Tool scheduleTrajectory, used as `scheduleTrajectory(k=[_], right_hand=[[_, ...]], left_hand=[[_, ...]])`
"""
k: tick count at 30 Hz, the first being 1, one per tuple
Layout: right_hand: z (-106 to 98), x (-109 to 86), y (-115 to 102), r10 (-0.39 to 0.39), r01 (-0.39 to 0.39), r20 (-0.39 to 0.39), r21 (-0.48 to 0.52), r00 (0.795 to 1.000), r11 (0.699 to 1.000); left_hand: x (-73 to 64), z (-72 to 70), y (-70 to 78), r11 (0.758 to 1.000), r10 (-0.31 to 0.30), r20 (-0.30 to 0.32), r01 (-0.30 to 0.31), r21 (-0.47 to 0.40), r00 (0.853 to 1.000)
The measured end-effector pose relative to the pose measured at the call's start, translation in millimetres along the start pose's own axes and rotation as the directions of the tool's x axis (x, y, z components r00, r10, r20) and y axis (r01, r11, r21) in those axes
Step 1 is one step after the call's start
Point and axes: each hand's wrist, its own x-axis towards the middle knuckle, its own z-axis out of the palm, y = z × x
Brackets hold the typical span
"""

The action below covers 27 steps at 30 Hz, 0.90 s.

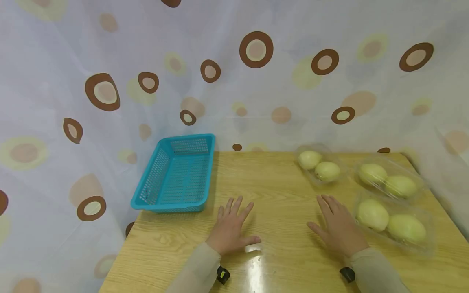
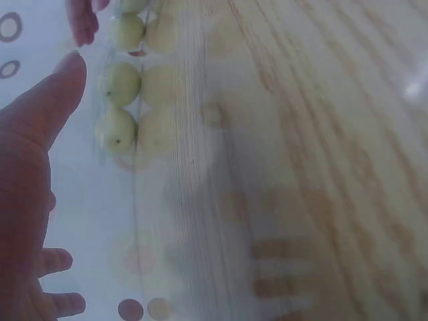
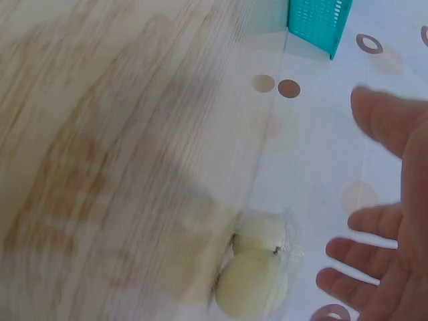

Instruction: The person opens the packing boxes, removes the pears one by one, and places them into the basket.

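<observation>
My left hand (image 1: 231,232) hovers palm down above the wooden table, fingers straight and spread, holding nothing. The blue plastic basket (image 1: 185,179) stands just beyond it to the left, with bare mesh showing inside. My right hand (image 1: 338,226) is likewise stretched out, thumb apart, with nothing in its grasp. Close to its right lies a clear pack of two pale yellow-green fruits (image 1: 390,221). Behind that is a second such pack (image 1: 386,181), and a third pack (image 1: 318,166) sits toward the table's back edge. The exact kind of fruit cannot be told.
The glossy wooden table (image 1: 264,183) reflects light near its front. A white curtain (image 1: 227,93) with brown and yellow spots hangs behind the table and along its left side. Dark bands (image 1: 222,274) sit at both wrists.
</observation>
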Motion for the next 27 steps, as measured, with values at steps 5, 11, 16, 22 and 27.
scheduleTrajectory(k=[5, 11, 16, 22, 27], right_hand=[[-0.8, 14.3, -2.5, 0.093, -0.09, -0.04, 0.074, 0.995, 0.993], [2.6, 34.9, 0.3, 0.17, -0.158, -0.117, 0.107, 0.978, 0.982], [7.9, 54.5, 9.1, 0.257, -0.242, -0.135, 0.116, 0.957, 0.963], [8.9, 75.5, 22.2, 0.348, -0.338, -0.147, 0.09, 0.926, 0.937], [4.5, 88.3, 30.2, 0.426, -0.418, -0.109, 0.091, 0.898, 0.904]], left_hand=[[14.5, -2.9, 6.0, 0.999, 0.051, -0.012, -0.051, 0.019, 0.999], [42.5, -11.2, 14.6, 0.991, 0.124, -0.025, -0.122, 0.061, 0.992], [68.9, -25.2, 21.9, 0.976, 0.178, -0.017, -0.175, 0.127, 0.984], [97.1, -33.0, 31.3, 0.959, 0.214, 0.018, -0.214, 0.187, 0.977], [114.2, -33.2, 38.4, 0.957, 0.21, 0.047, -0.215, 0.194, 0.977]])
